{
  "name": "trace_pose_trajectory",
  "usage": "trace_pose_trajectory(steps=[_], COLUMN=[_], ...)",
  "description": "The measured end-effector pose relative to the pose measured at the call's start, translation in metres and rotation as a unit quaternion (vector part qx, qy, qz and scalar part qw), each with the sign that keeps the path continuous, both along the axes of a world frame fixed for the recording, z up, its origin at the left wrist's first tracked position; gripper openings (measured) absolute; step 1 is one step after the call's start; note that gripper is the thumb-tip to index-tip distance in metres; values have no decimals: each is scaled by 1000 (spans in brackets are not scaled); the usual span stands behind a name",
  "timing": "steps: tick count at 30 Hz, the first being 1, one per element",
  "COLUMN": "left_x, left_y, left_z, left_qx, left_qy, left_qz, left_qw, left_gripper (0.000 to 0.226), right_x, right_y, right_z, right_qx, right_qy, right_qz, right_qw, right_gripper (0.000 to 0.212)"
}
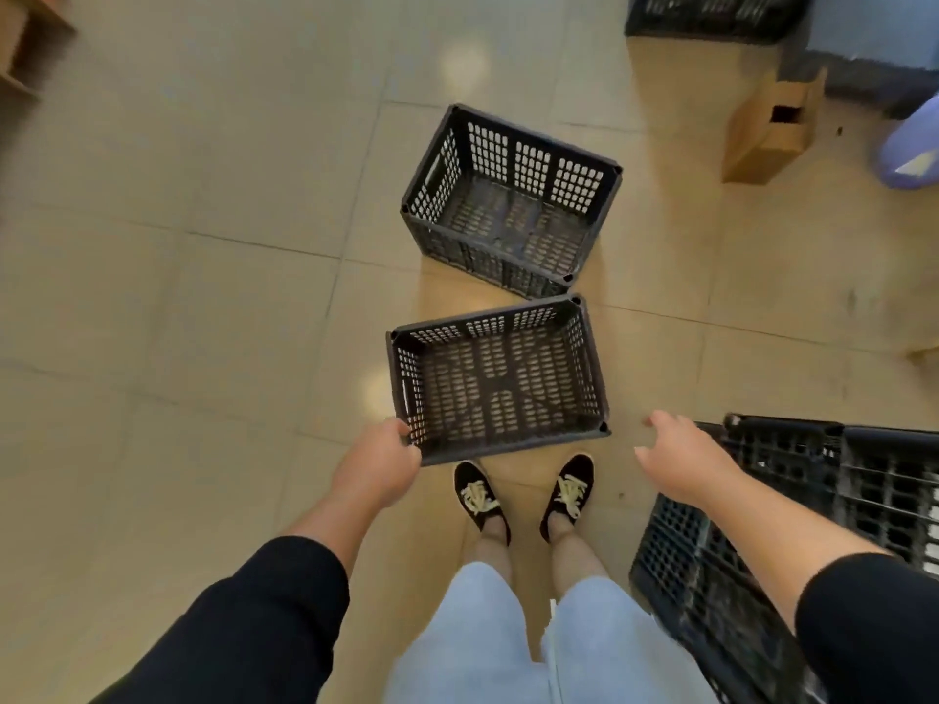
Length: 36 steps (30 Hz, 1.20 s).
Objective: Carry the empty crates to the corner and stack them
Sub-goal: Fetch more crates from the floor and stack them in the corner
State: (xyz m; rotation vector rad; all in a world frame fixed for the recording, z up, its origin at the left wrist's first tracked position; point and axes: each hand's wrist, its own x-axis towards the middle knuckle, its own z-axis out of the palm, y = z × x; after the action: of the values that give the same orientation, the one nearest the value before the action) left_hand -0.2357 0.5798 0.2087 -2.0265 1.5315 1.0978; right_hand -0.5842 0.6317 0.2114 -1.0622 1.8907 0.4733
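Observation:
Two empty black slatted crates stand on the tiled floor in front of my feet. The near crate is just beyond my shoes, and the far crate sits behind it, their corners almost touching. My left hand grips the near crate's front left corner. My right hand hovers open to the right of that crate, apart from it, fingers spread.
A larger black crate lies at my right, under my right forearm. Another black crate sits at the top right. A small cardboard box and a purple object lie at the far right. Cardboard shows at top left.

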Motion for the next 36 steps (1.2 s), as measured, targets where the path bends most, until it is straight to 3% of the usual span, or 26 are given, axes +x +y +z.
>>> trace_pose_trajectory(steps=[8,20,27,31,36], left_x=[37,49,64,67,72], left_y=[-12,-33,-60,-77,-87], left_z=[-96,-295,-394,-432,-460], left_qx=[31,40,-24,-25,-42], left_qy=[2,-28,-38,1,60], left_qz=[64,163,353,416,491], left_qw=[997,985,935,909,868], left_gripper=[41,43,60,43,49], right_x=[13,-16,-28,-23,-19], right_y=[-33,-81,-93,-105,-117], right_z=[-93,-306,-394,-424,-445], right_qx=[4,-29,-53,-73,-108], right_qy=[13,24,36,24,1], right_qz=[-64,-154,-220,-238,-299], right_qw=[998,987,973,968,948], right_gripper=[56,56,62,49,35])
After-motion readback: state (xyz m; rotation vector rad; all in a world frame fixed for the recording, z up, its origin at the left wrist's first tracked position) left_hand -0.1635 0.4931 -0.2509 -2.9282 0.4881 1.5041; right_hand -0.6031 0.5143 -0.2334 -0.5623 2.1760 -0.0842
